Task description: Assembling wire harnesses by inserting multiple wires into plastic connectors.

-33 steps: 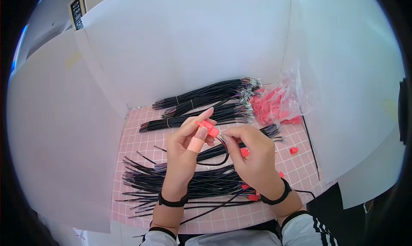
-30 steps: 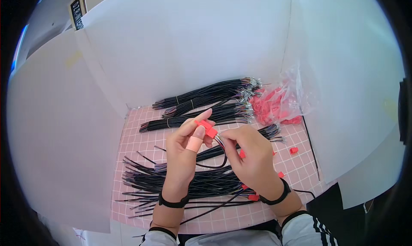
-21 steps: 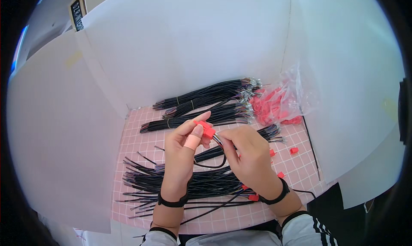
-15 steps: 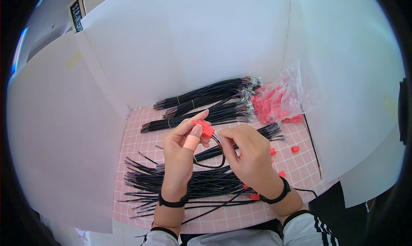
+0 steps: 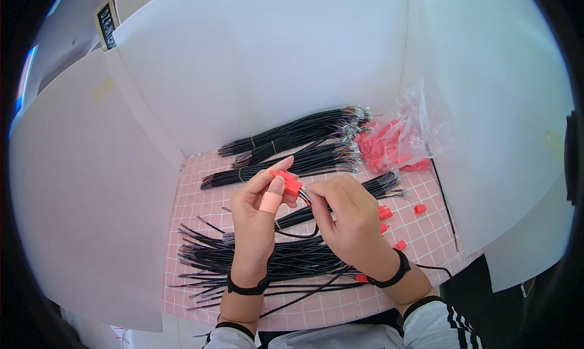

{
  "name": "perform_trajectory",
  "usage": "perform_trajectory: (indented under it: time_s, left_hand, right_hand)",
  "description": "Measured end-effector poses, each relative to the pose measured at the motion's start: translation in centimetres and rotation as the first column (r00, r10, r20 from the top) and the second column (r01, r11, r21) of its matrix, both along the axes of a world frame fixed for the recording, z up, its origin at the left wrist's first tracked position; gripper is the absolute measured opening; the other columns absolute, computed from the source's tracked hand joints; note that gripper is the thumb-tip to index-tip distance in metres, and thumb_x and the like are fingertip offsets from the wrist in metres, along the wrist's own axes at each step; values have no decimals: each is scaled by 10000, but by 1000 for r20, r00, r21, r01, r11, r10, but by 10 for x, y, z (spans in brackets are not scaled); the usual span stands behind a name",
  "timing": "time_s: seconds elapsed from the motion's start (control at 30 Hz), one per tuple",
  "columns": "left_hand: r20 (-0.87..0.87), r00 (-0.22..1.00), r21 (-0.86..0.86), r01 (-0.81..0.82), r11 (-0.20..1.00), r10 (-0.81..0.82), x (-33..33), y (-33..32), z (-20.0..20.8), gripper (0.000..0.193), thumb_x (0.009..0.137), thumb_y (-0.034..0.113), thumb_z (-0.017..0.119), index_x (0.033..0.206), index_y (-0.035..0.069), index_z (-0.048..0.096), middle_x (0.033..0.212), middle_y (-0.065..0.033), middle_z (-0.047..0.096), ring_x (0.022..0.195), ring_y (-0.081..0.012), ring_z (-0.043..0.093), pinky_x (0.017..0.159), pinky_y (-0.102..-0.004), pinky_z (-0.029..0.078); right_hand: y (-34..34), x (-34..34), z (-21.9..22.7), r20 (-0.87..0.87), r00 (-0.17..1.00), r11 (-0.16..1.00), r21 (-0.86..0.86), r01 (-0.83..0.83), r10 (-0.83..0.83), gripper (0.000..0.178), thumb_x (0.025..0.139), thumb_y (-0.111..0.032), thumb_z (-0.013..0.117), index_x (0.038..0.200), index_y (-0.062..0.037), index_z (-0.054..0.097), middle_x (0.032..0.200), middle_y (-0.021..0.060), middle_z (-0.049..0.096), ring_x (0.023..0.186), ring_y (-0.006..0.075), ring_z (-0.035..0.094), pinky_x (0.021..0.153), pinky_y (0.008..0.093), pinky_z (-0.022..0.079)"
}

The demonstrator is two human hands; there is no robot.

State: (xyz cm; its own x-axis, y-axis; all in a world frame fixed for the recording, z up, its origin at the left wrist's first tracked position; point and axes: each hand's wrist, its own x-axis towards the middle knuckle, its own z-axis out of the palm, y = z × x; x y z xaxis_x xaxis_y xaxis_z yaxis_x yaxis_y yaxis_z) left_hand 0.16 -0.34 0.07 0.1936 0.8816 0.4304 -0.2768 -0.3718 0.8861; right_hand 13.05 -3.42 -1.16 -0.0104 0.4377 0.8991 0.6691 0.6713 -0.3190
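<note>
My left hand (image 5: pixel 258 206) pinches a red plastic connector housing (image 5: pixel 291 184) between thumb and fingers, above the middle of the table. Thin coloured wires (image 5: pixel 305 195) come out of the housing's right end and join a black cable (image 5: pixel 298 234) that loops down below the hands. At those wires, close to the housing, the thumb and forefinger of my right hand (image 5: pixel 350 218) are pressed together. Which wire they grip is hidden by the fingers. A flesh-coloured bandage (image 5: pixel 271 202) wraps my left thumb.
Bundled black cables (image 5: pixel 292 133) lie at the back, beside a clear bag (image 5: pixel 420 121) of red housings. A loose cable pile (image 5: pixel 298 261) spreads under my forearms. Several loose housings, one here (image 5: pixel 420 209), lie to the right. White panels (image 5: pixel 261 57) enclose the pink-checked tabletop (image 5: pixel 182 212).
Both hands keep their hold on the connector and wires. My right hand has shifted very slightly. Nothing on the table has visibly moved.
</note>
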Motion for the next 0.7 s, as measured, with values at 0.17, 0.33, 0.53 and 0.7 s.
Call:
perform_trajectory:
  time_s: [0.17, 0.33, 0.53, 0.7]
  left_hand:
    - [6, 1000, 0, -5, 1000, 5, -2, 2, -2, 289, 853, 94, 452, 1084, -67, 521, 841, -74, 556, 664, -90, 511, 583, -192, 427]
    - [-36, 999, 56, -13, 998, 15, 1, 0, -1, 296, 853, 88, 448, 1097, -66, 513, 883, -79, 550, 720, -96, 523, 617, -206, 441]
    - [-28, 1000, 54, -12, 998, 14, 3, -5, -1, 312, 855, 99, 447, 1115, -65, 497, 925, -92, 550, 778, -112, 534, 675, -235, 457]
    - [115, 980, -96, 172, 981, -160, 0, -11, 3, 332, 879, 132, 429, 1157, -47, 457, 1037, -155, 543, 892, -147, 551, 756, -258, 479]
  right_hand:
    - [-2, -2, 0, -7, 1000, 1000, -12, 26, -26, 177, 670, 80, 588, 815, -10, 540, 688, 100, 525, 591, 246, 512, 509, 304, 398]
    - [-4, 0, 4, -189, 975, 980, -138, -145, 118, 102, 733, -5, 568, 823, -19, 521, 692, 105, 529, 604, 241, 534, 527, 318, 425]
    - [-8, -1, 5, -250, 957, 966, -174, -194, 147, 88, 739, -12, 574, 814, -18, 527, 677, 100, 541, 582, 215, 555, 513, 288, 436]
    - [-15, -2, 9, -288, 946, 968, -155, -199, 148, 112, 718, 8, 585, 814, -19, 534, 678, 95, 544, 594, 210, 565, 520, 282, 442]
